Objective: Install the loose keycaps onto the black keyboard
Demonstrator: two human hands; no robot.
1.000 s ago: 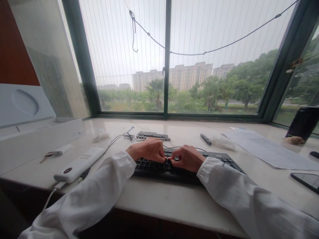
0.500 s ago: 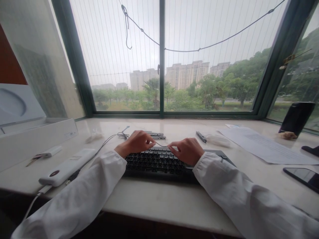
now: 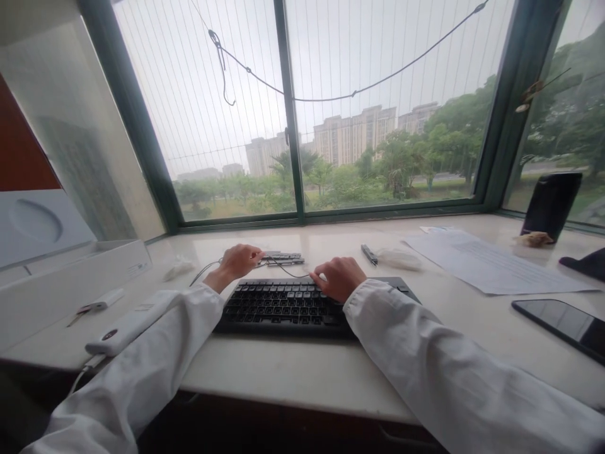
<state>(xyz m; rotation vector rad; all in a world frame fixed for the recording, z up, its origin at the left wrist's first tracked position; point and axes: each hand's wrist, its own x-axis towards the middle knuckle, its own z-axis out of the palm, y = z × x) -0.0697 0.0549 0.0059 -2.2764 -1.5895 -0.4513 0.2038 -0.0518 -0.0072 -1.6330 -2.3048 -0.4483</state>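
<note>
A thin dark cable (image 3: 284, 270) runs between my two hands and sags above the back edge of a black keyboard (image 3: 278, 307). My left hand (image 3: 237, 261) is closed in a pinch on it, behind the keyboard's left part. The cable's other stretch trails left from that hand toward the white power bank (image 3: 132, 320). With thumb and forefinger together, my right hand (image 3: 341, 277) grips the cable over the keyboard's right part. Several grey metal pieces (image 3: 283, 258) lie behind the keyboard, just beyond my left fingers.
Right of the keyboard are printed sheets (image 3: 491, 261), a phone lying flat (image 3: 562, 321) and a dark upright object (image 3: 551, 205). A small grey tool (image 3: 368, 255) lies beside a clear plastic bag (image 3: 399, 258). A white box (image 3: 70, 277) and a key (image 3: 79, 313) are at left.
My hands have moved apart, the left one going away to the left, and a longer stretch of cable shows between them. The whole view has tilted and shifted.
</note>
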